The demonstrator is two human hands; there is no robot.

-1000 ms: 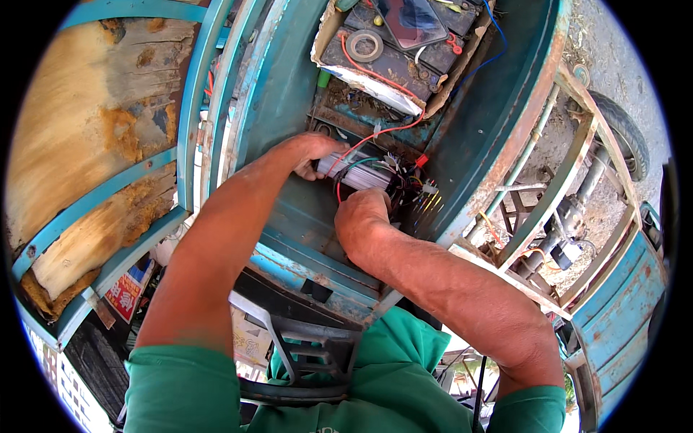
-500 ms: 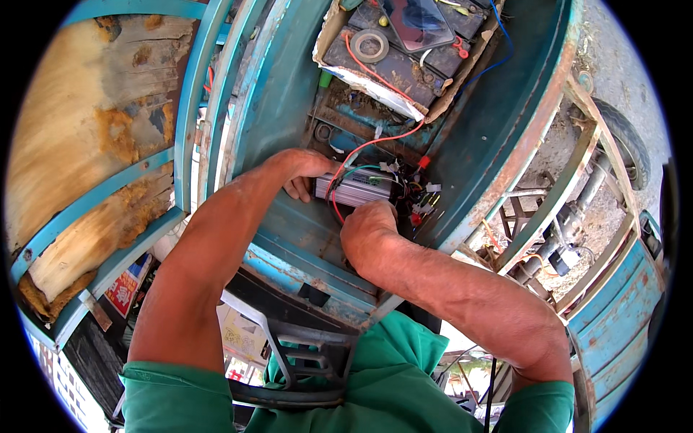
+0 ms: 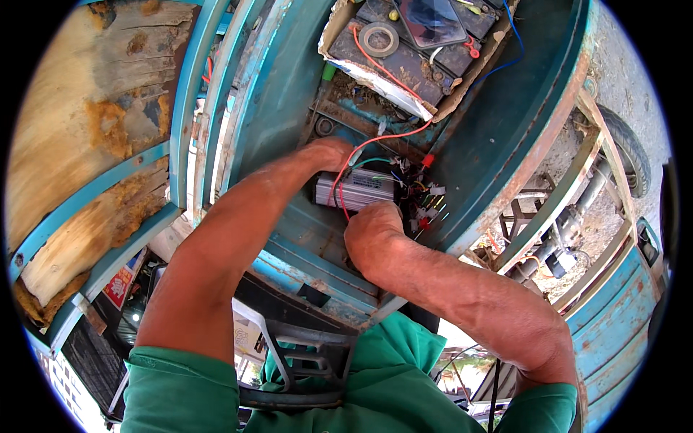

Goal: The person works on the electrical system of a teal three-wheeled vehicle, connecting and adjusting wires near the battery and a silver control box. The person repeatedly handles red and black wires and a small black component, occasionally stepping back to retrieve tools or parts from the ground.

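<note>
A silver, finned metal box [image 3: 355, 191] that looks like a motor controller lies low in the teal metal compartment. Bundled wires with connectors [image 3: 419, 189] come out at its right end. A red wire [image 3: 382, 137] loops down across the box, and a green wire [image 3: 370, 161] arcs above it. My left hand [image 3: 334, 154] is beyond the box's upper left corner, beside the red wire; its fingers are hidden. Curled against the box's near right edge is my right hand [image 3: 374, 222]. Its fingertips are out of sight, and what they hold cannot be made out.
A worn cardboard box [image 3: 382, 90] at the far end holds dark batteries, a tape roll [image 3: 378, 40] and a phone [image 3: 431, 22]. A blue wire [image 3: 516, 54] runs beside it. The teal side wall [image 3: 498, 155] rises to the right. Rusty framework and a wheel [image 3: 624, 148] lie beyond.
My left hand has left the box's left end and moved up and right, toward the red wire. My right hand stays at the near edge. The whole view has shifted slightly.
</note>
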